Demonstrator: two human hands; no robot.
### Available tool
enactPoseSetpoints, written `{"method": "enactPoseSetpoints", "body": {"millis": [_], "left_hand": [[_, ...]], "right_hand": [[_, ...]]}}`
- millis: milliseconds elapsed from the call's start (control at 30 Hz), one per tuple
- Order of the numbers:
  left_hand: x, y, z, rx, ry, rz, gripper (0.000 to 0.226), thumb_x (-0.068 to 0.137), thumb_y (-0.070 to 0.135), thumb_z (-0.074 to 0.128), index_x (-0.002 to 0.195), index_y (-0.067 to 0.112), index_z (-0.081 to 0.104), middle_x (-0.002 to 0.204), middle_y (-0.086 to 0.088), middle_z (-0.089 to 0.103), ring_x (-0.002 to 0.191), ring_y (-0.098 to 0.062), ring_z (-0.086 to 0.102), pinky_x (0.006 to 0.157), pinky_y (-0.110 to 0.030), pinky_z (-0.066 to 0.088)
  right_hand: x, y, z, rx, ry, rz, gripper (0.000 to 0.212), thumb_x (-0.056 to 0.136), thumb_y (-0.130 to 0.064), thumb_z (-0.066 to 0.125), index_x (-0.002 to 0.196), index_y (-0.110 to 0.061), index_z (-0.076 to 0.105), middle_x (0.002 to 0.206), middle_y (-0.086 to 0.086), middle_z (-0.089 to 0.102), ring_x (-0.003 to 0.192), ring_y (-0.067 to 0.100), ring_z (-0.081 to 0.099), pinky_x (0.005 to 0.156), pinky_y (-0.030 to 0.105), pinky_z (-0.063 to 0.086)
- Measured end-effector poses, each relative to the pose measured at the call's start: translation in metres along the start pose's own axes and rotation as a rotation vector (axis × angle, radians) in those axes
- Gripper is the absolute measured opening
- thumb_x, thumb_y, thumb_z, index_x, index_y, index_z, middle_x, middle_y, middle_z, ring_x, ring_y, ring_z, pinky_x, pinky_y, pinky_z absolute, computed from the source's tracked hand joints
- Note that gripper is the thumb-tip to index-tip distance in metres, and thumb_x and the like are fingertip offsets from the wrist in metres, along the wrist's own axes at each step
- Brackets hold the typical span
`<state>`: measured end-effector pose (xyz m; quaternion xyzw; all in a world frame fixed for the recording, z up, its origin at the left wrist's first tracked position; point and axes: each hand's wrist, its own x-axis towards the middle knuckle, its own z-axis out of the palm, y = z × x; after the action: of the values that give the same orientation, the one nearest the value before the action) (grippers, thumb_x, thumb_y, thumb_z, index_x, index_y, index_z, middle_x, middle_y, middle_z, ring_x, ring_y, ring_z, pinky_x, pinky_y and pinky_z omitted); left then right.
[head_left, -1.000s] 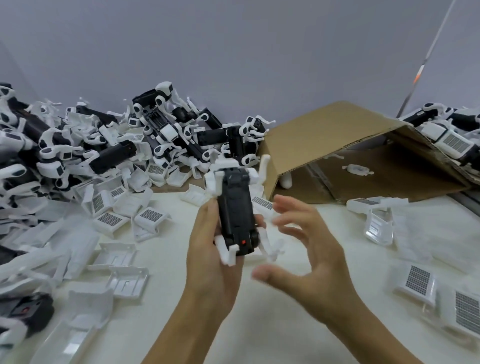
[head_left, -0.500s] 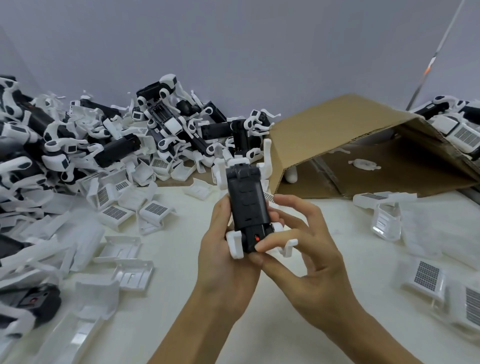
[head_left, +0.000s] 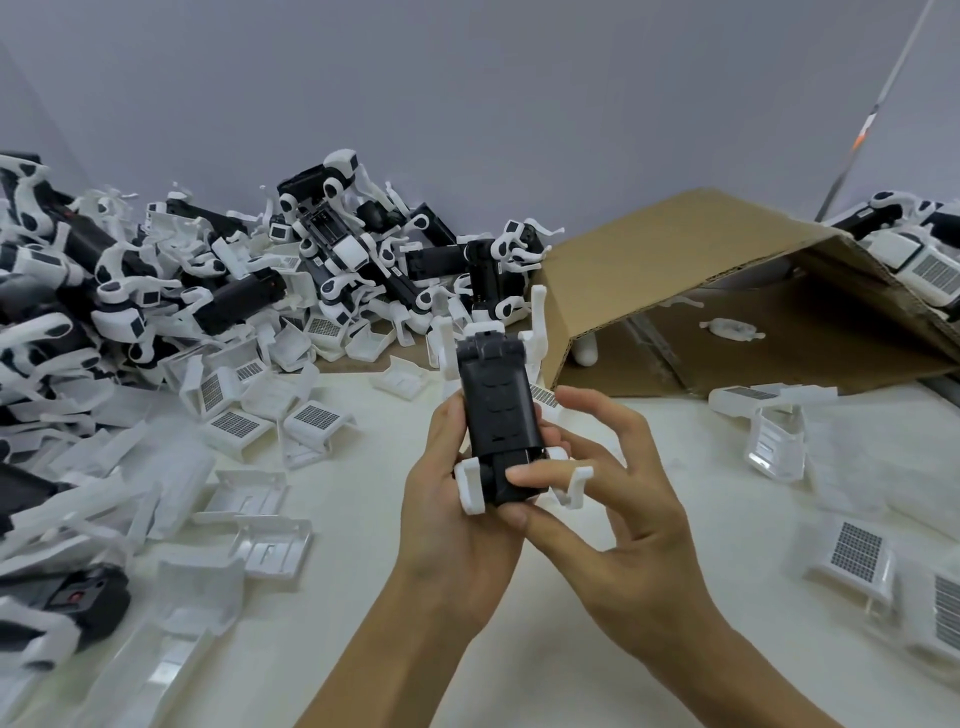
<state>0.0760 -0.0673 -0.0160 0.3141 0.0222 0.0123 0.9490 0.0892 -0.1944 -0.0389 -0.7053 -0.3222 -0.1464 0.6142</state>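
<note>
Head view, one black robot-dog body (head_left: 496, 410), held aloft on the near side of the cardboard box (head_left: 675, 270): left hand (head_left: 457, 525) wraps its sides, right hand (head_left: 613, 525) pinches its near end between forefinger and thumb; best pressed squarely against a firm left grip.

I've got the black toy body (head_left: 496, 415) upright in my left hand (head_left: 457, 525), white legs (head_left: 470, 486) jutting from both ends
</note>
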Motion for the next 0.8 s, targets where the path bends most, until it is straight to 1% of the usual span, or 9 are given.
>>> {"method": "enactPoseSetpoints", "body": {"millis": [200,333,433,533,600,633,700,733,800], "left_hand": [[0.000,-0.002,-0.001,-0.003,0.029,-0.002,0.040,0.108,0.032,0.038,0.130,0.008,0.061,0.095,-0.017,0.067,0.079,-0.025,0.068,0.067,-0.032,0.060],[0.003,-0.001,-0.005,0.006,0.106,0.004,0.036,0.109,0.028,0.037,0.128,0.009,0.061,0.096,-0.018,0.065,0.079,-0.026,0.065,0.068,-0.033,0.060],[0.005,0.000,-0.005,0.056,0.148,-0.028,0.043,0.106,0.037,0.043,0.134,0.007,0.056,0.096,-0.019,0.065,0.076,-0.026,0.066,0.067,-0.034,0.059],[0.007,0.002,-0.004,0.129,0.170,0.107,0.034,0.093,0.036,0.059,0.119,0.015,0.061,0.098,-0.015,0.069,0.079,-0.023,0.067,0.070,-0.033,0.057],[0.009,0.002,-0.006,0.297,0.166,0.212,0.029,0.082,0.032,0.076,0.108,0.024,0.064,0.098,-0.009,0.071,0.085,-0.021,0.069,0.071,-0.032,0.057],[0.009,0.001,-0.007,0.409,0.147,0.239,0.026,0.080,0.031,0.079,0.102,0.026,0.067,0.098,-0.008,0.071,0.089,-0.021,0.070,0.073,-0.031,0.056],[0.009,0.002,-0.007,0.560,0.039,0.250,0.016,0.083,0.038,0.074,0.092,0.024,0.071,0.097,-0.006,0.071,0.093,-0.020,0.068,0.076,-0.027,0.054],[0.009,0.003,-0.008,0.612,0.006,0.265,0.021,0.085,0.044,0.069,0.087,0.023,0.074,0.094,-0.003,0.072,0.092,-0.016,0.068,0.075,-0.025,0.054],[0.016,0.008,-0.016,0.762,0.087,0.407,0.019,0.088,0.043,0.065,0.086,0.029,0.076,0.091,0.007,0.073,0.091,-0.007,0.066,0.079,-0.022,0.052]], "right_hand": [[0.000,0.000,-0.001,-0.007,0.004,-0.012,0.016,0.078,-0.018,0.082,0.090,-0.025,0.074,0.146,-0.001,0.044,0.126,0.008,0.059,0.103,0.015,0.044],[0.000,-0.001,0.002,-0.026,0.034,0.086,0.020,0.071,-0.036,0.080,0.091,-0.037,0.077,0.150,-0.021,0.041,0.125,-0.005,0.056,0.099,0.006,0.041],[0.001,-0.001,0.000,-0.033,-0.003,0.152,0.019,0.074,-0.053,0.081,0.091,-0.043,0.078,0.151,-0.032,0.037,0.130,-0.006,0.050,0.097,0.014,0.045],[0.008,-0.001,-0.006,0.077,0.044,0.300,0.054,0.066,-0.088,0.060,0.103,-0.050,0.074,0.134,-0.034,0.056,0.123,-0.012,0.052,0.091,0.016,0.048],[0.013,-0.001,-0.009,0.178,0.075,0.429,0.079,0.052,-0.098,0.056,0.114,-0.050,0.068,0.122,-0.032,0.065,0.116,-0.010,0.059,0.092,0.019,0.049],[0.014,-0.001,-0.009,0.191,0.049,0.459,0.079,0.051,-0.096,0.061,0.115,-0.050,0.066,0.119,-0.031,0.067,0.112,-0.009,0.062,0.087,0.016,0.051],[0.014,-0.002,-0.007,0.217,-0.001,0.479,0.054,0.064,-0.076,0.074,0.109,-0.048,0.072,0.110,-0.020,0.074,0.104,-0.003,0.068,0.074,0.010,0.053],[0.013,-0.003,-0.006,0.238,0.008,0.493,0.041,0.068,-0.065,0.075,0.104,-0.044,0.076,0.104,-0.012,0.077,0.098,0.002,0.072,0.070,0.011,0.054],[0.013,-0.002,-0.007,0.270,0.055,0.522,0.036,0.066,-0.056,0.070,0.094,-0.036,0.081,0.093,-0.002,0.080,0.086,0.008,0.075,0.068,0.017,0.054]]}}
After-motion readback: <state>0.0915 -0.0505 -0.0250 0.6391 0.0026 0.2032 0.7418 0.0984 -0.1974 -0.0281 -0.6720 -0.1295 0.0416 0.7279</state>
